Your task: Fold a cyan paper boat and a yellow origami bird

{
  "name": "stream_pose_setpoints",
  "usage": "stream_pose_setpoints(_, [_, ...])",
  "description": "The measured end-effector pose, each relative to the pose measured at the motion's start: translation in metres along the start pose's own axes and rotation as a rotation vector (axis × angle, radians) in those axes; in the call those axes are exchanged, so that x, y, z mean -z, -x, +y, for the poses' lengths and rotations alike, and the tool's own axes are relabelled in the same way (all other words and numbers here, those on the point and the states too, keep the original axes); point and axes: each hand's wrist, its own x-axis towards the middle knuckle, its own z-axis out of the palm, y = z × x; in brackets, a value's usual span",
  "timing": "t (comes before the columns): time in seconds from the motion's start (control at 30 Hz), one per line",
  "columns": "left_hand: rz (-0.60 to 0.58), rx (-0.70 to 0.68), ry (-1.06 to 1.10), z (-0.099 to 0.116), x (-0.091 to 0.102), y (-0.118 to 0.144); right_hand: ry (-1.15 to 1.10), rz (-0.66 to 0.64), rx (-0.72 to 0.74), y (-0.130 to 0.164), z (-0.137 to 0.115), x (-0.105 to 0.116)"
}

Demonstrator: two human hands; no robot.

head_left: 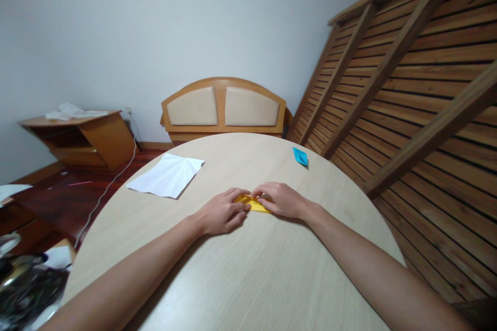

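Note:
A small folded piece of yellow paper [258,205] lies on the round wooden table [240,269], between my two hands. My left hand [223,212] grips its left end, with the fingers bent over the paper. On the other side, my right hand [282,200] has its thumb and fingers pinched on the right end and upper edge. Parts of the paper are hidden under the fingers, so its full shape does not show.
A creased white sheet [166,176] lies at the table's far left. A folded blue paper [300,156] sits at the far right. Beyond the table stand a padded headboard [223,108] and, on the right, leaning wooden slats [411,88]. A low cabinet [97,139] is at left.

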Motion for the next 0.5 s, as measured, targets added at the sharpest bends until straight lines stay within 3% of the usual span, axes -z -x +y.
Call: stream_pose_setpoints(0.5, [-0.031,-0.035,0.028,-0.0063,-0.0073,0.0002,0.057,-0.054,0.015,0.0008,0.0006,-0.0006])
